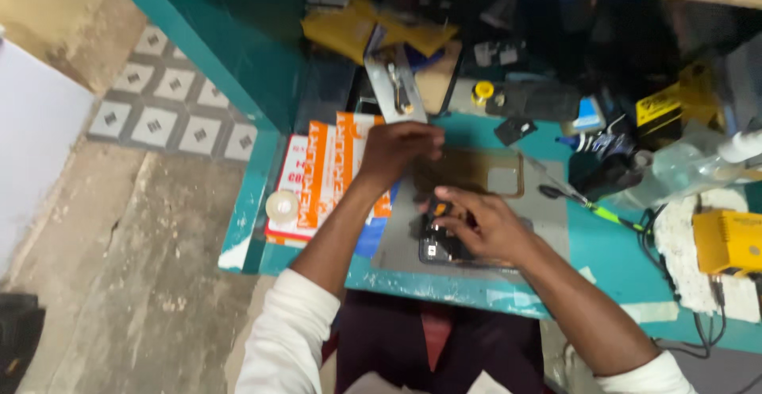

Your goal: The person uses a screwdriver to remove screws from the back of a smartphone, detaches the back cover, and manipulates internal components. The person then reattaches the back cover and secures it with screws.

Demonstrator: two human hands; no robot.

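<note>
2 hands busy: right hand [486,227] pinches opened phone [439,243] on grey mat [548,227]; left hand [397,149] curled at clear phone case [484,173], grip unclear. Phone light, rigid, fragile; hold by edges.

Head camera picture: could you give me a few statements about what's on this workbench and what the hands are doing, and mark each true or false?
1. The right hand rests on a small dark device lying on a grey mat. True.
2. The left hand holds a hammer. False: no hammer shows; it reaches to the edge of a brownish clear phone case.
3. The bench top is teal. True.
4. A roll of tape sits on the orange and white boxes. True.
5. The screwdriver with a green handle is in the right hand. False: it lies on the bench, apart from both hands.
</note>
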